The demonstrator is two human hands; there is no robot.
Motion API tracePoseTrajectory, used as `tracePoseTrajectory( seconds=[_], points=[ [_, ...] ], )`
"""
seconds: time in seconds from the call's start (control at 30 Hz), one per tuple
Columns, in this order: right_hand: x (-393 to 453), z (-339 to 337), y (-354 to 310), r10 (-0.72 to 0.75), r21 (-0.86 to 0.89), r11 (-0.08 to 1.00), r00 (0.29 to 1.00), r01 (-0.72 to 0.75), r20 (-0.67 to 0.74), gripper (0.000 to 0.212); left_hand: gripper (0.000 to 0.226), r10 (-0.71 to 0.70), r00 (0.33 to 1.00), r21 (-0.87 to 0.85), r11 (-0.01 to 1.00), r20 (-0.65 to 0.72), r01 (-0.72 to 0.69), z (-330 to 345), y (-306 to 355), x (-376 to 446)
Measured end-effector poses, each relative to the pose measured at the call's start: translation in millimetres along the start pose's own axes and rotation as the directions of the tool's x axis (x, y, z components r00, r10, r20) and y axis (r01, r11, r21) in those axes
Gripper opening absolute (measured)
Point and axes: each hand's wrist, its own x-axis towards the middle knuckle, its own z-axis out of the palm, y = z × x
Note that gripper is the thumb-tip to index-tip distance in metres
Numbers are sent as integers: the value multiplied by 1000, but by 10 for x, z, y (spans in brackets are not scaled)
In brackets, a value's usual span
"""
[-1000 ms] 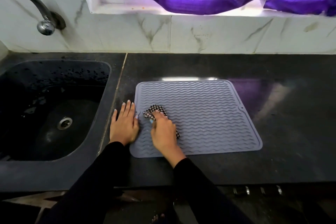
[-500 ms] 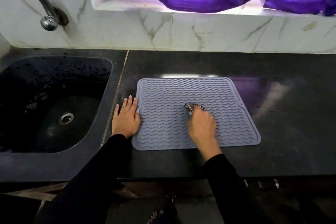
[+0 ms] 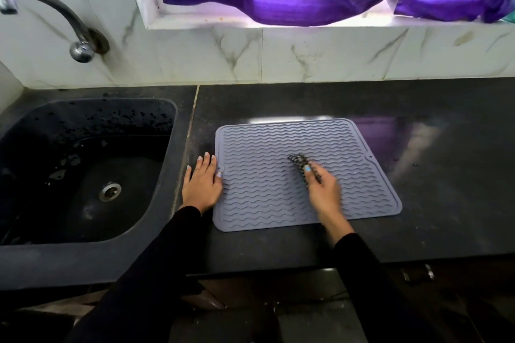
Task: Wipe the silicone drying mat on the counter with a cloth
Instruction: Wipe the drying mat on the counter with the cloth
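Cloth (image 3: 302, 166) in right hand (image 3: 323, 192) further right — mid-mat (image 3: 278, 147), edges free.

We see the grey silicone drying mat (image 3: 278, 147), ridged with wavy lines and rounded at its corners, lying flat on the dark counter (image 3: 418, 231) just right of the sink, while a small, bunched black-and-white checked cloth (image 3: 299, 161) rests near its middle.
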Motion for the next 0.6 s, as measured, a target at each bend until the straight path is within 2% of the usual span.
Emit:
tracePoseTrajectory(
  seconds=[0.07,0.1,0.13,0.2,0.27,0.33,0.4,0.47,0.6],
  points=[
    [79,8,-110,190,377,912,981,-163,-34,30,51,27,998,-48,999,64,-24,-66,-47,7],
    [83,46,-141,237,445,877,969,-180,-74,28,51,49,995,-49,998,90,-44,-93,-80,4],
    [43,104,-209,239,406,897,965,-175,-112,26,51,74,991,-31,997,107,-71,-106,-119,0],
    [-121,304,-330,106,159,984,983,-81,-152,28,57,122,985,25,992,122,-126,-114,-196,-55],
    [-332,574,-409,-92,-75,993,995,89,-39,32,77,154,985,51,986,80,-159,-75,-233,-128],
    [-510,875,-366,-274,-295,899,942,322,192,39,85,168,986,91,981,23,-169,-15,-238,-167],
    [-605,1106,-212,-409,-516,665,841,540,353,48,83,172,985,120,978,-14,-169,21,-230,-169],
    [-627,1168,-136,-402,-620,540,822,569,404,57,80,177,984,130,977,-36,-170,34,-225,-173],
    [-554,1168,-108,-423,-625,515,809,586,408,57,75,187,980,143,974,-61,-177,56,-238,-172]
  ],
)
